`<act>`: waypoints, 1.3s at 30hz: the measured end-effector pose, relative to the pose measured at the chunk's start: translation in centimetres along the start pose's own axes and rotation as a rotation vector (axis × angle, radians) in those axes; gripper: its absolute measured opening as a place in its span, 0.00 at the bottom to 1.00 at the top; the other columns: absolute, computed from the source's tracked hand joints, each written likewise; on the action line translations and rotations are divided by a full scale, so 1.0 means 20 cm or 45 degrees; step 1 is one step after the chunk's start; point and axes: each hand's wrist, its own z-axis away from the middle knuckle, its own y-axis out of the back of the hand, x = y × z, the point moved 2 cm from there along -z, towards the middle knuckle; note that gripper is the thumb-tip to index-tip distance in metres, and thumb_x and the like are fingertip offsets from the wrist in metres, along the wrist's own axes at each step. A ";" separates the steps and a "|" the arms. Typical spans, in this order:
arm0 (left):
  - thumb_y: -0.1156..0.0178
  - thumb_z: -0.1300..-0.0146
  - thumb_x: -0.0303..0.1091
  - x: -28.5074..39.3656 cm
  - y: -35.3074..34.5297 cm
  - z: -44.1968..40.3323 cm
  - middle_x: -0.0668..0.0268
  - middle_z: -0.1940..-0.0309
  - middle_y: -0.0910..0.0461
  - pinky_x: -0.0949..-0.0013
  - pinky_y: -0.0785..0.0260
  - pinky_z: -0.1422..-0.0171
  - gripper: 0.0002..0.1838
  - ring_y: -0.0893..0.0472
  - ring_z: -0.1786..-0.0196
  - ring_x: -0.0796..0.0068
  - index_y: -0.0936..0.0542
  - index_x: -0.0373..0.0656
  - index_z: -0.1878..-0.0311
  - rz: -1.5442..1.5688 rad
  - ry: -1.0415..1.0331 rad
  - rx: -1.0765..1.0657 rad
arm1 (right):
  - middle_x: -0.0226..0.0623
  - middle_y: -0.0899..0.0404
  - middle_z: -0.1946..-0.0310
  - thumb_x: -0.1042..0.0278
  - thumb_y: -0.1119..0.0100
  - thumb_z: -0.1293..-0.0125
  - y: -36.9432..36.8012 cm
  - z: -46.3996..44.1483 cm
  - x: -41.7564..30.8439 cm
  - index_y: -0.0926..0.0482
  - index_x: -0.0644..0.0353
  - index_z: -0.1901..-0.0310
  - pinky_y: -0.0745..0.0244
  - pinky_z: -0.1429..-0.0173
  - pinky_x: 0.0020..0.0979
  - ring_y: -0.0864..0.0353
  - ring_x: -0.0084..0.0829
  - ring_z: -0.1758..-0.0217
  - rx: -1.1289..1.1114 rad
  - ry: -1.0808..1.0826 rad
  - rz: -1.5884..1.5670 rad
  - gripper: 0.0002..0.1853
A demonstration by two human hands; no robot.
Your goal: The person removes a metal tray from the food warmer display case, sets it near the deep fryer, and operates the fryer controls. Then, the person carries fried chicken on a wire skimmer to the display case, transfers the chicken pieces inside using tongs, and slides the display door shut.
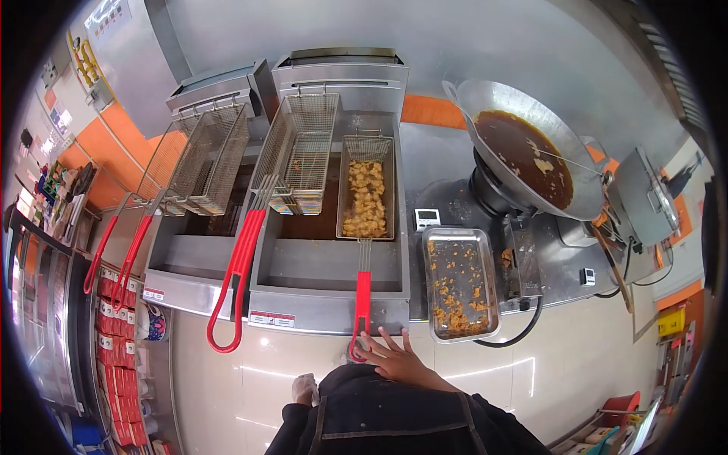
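My right hand [398,360] lies with its fingers spread at the looped end of a red fryer-basket handle [363,294], its fingertips touching or just beside the loop. That handle belongs to a wire fry basket [349,178] holding golden fried pieces [365,201] over the right fryer. Low in front of my apron, my left hand [305,389] is curled closed. It looks whitish, and whether anything is inside it cannot be made out. Left of the filled basket, a larger wire basket [307,144] hangs with paired red handles [241,265] pointing toward me.
More wire baskets [216,152] hang at the left fryer. On the steel counter sit a metal tray [434,292] with fried crumbs, a timer [428,218] and a large wok [493,98] of dark oil. A skimmer [607,179] rests across the wok. Red boxes [121,371] fill the left shelf.
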 end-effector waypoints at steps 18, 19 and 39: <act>0.43 0.49 0.35 0.12 0.06 0.15 0.56 0.74 0.21 0.57 0.29 0.62 0.06 0.21 0.65 0.56 0.23 0.44 0.76 -0.202 -0.153 0.077 | 0.33 0.58 0.27 0.71 0.45 0.41 0.22 -0.04 -0.02 0.43 0.40 0.32 0.66 0.31 0.65 0.62 0.48 0.25 0.334 0.007 -0.246 0.35; 0.43 0.49 0.35 0.13 0.05 0.15 0.56 0.74 0.21 0.57 0.29 0.62 0.06 0.21 0.65 0.56 0.22 0.44 0.76 -0.229 -0.145 0.079 | 0.33 0.57 0.27 0.71 0.45 0.41 0.24 -0.04 -0.02 0.43 0.40 0.32 0.66 0.31 0.64 0.62 0.49 0.25 0.364 0.009 -0.260 0.34; 0.63 0.31 0.54 0.97 -0.31 -0.50 0.66 0.43 0.28 0.64 0.35 0.42 0.28 0.27 0.44 0.65 0.34 0.41 0.39 1.224 0.212 -0.384 | 0.43 0.21 0.55 0.68 0.44 0.38 -0.04 0.57 0.23 0.29 0.59 0.46 0.25 0.49 0.35 0.19 0.39 0.52 0.402 -0.454 -0.860 0.18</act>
